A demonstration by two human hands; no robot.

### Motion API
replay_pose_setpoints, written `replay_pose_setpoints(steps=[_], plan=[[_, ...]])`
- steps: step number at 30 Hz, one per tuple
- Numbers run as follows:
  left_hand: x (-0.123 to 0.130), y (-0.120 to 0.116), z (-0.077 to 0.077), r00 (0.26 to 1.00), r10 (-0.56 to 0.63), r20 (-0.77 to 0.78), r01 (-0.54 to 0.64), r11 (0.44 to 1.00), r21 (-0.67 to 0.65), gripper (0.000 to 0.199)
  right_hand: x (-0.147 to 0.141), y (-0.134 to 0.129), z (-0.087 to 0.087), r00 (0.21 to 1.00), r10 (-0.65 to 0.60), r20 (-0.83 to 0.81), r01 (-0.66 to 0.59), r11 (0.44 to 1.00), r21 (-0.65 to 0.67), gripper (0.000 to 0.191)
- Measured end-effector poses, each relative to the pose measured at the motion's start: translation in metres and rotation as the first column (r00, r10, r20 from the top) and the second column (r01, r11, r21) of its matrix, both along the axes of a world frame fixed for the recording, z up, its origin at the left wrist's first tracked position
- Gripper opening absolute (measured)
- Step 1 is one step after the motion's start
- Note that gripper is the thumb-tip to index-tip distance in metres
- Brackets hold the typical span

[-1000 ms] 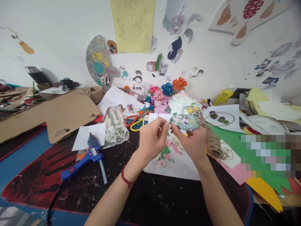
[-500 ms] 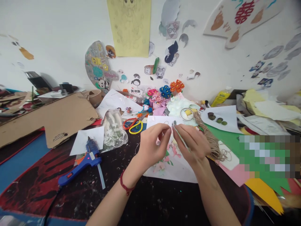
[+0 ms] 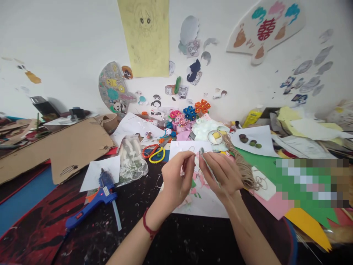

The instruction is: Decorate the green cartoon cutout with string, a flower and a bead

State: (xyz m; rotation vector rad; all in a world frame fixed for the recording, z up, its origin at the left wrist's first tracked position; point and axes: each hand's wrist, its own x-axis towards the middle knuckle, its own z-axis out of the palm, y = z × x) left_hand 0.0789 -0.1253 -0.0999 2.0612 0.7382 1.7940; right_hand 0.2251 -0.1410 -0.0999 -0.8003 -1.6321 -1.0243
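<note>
**Two pinches, one flat cutout**

Head view: I see the left hand [image 3: 176, 176] with thumb and forefinger together, seemingly on a thin thread [image 3: 191, 148]. The right hand [image 3: 224, 172] is clamped on a flat cutout [image 3: 202, 150], seen edge-on, just beside the left fingertips, above white paper [image 3: 212, 211]. I would brace both wrists and draw the thread gently; the cutout's edge could bend.

Left of the grip, a blue glue gun [image 3: 104, 194] is lying; beyond it, orange flowers [image 3: 202, 106] are standing.
</note>
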Motion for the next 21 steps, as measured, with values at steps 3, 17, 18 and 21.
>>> replay_pose_setpoints(steps=[3, 17, 18, 21], plan=[[0.001, -0.001, -0.003, 0.985, 0.171, -0.032, -0.164, 0.972, 0.167, 0.010, -0.009, 0.000, -0.001, 0.993, -0.013, -0.117, 0.009, 1.000, -0.030, 0.024], [0.000, -0.003, -0.002, 0.973, 0.225, -0.049, -0.208, 0.949, 0.236, 0.008, -0.020, 0.002, 0.002, 0.950, 0.011, -0.311, -0.041, 0.995, -0.089, 0.020], [0.000, -0.003, -0.002, 0.972, 0.229, -0.051, -0.211, 0.947, 0.242, 0.008, -0.021, 0.003, 0.001, 0.950, 0.010, -0.314, -0.037, 0.996, -0.081, 0.019], [-0.001, -0.003, -0.001, 0.968, 0.244, -0.057, -0.222, 0.939, 0.261, 0.008, -0.020, 0.005, -0.005, 0.940, -0.007, -0.342, -0.038, 0.992, -0.122, 0.014]])
